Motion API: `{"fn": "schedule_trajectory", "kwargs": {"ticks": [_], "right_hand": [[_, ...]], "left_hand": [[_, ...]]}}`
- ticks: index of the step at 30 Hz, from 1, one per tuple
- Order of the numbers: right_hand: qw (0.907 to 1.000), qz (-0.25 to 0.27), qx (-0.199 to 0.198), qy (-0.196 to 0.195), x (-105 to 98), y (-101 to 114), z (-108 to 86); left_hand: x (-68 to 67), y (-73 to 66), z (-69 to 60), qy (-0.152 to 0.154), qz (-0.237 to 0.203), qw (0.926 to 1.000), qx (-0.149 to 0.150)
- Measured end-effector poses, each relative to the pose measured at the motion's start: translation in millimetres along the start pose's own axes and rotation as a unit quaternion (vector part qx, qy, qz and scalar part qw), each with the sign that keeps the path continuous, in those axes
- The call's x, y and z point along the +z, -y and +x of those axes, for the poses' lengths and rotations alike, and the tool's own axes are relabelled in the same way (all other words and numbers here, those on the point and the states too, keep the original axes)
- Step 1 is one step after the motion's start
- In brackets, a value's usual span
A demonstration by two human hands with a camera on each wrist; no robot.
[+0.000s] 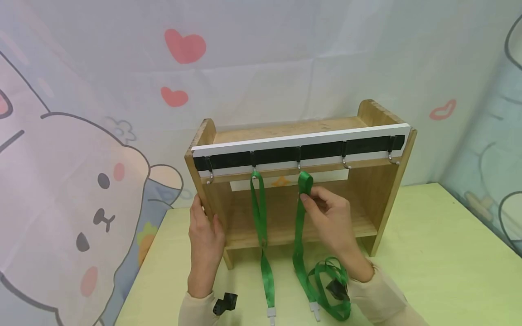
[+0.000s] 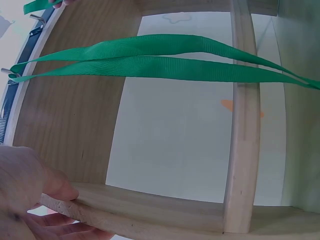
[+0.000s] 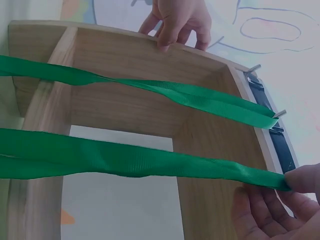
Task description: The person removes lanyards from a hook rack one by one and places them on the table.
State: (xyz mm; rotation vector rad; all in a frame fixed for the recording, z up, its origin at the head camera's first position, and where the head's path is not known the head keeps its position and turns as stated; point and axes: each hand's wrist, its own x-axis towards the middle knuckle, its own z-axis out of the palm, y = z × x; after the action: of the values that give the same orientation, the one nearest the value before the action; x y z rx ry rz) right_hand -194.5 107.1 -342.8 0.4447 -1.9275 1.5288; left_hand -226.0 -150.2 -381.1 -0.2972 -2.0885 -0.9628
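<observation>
My left hand [image 1: 205,237] grips the left side panel [image 2: 130,215] of a small wooden shelf [image 1: 285,213], thumb inside and fingers outside. With thumb and fingertips, my right hand [image 1: 332,217] pinches a green lanyard [image 1: 299,235] close to its top loop, just under the middle hook [image 1: 299,164]. Whether that loop is over the hook cannot be told; in the right wrist view the hand [image 3: 285,205] hides the spot. Another green lanyard [image 1: 261,217] hangs from the hook [image 1: 253,168] to the left, its pale clip [image 1: 271,312] at the bottom.
A white rail with a black strip [image 1: 318,150] and several metal hooks runs across the shelf's front. More green ribbon [image 1: 328,267] lies looped on the pale yellow table [image 1: 432,253] near the right forearm. A printed cloth [image 1: 261,86] hangs behind.
</observation>
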Motion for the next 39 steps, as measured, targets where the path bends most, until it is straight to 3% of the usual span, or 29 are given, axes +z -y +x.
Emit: {"fn": "schedule_trajectory", "kwargs": {"ticks": [5, 9, 14, 24, 33, 39], "right_hand": [[0.9992, -0.004, 0.019, 0.034, -4.4, -2.4, -13.1], [0.9962, 0.022, 0.046, 0.071, -7.1, -7.6, -25.9], [0.9919, 0.055, 0.074, 0.088, -10.1, -12.1, -32.8], [0.9787, 0.069, 0.136, 0.137, -13.3, -14.5, -43.3], [0.9689, 0.079, 0.159, 0.172, -16.7, -22.9, -52.7], [0.9628, 0.100, 0.151, 0.201, -20.6, -31.6, -57.5]], "left_hand": [[1.2, -0.4, -0.8, -0.003, 0.003, 1.0000, 0.000], [1.3, -0.2, -0.5, -0.007, 0.009, 0.9999, 0.004], [0.3, -0.3, 2.7, -0.004, 0.010, 0.9999, 0.002], [2.0, 1.7, 1.4, -0.010, 0.009, 0.9999, -0.001], [3.7, 0.3, 0.8, -0.008, 0.012, 0.9999, 0.002], [3.1, 0.4, 0.8, -0.009, 0.016, 0.9998, -0.002]]}}
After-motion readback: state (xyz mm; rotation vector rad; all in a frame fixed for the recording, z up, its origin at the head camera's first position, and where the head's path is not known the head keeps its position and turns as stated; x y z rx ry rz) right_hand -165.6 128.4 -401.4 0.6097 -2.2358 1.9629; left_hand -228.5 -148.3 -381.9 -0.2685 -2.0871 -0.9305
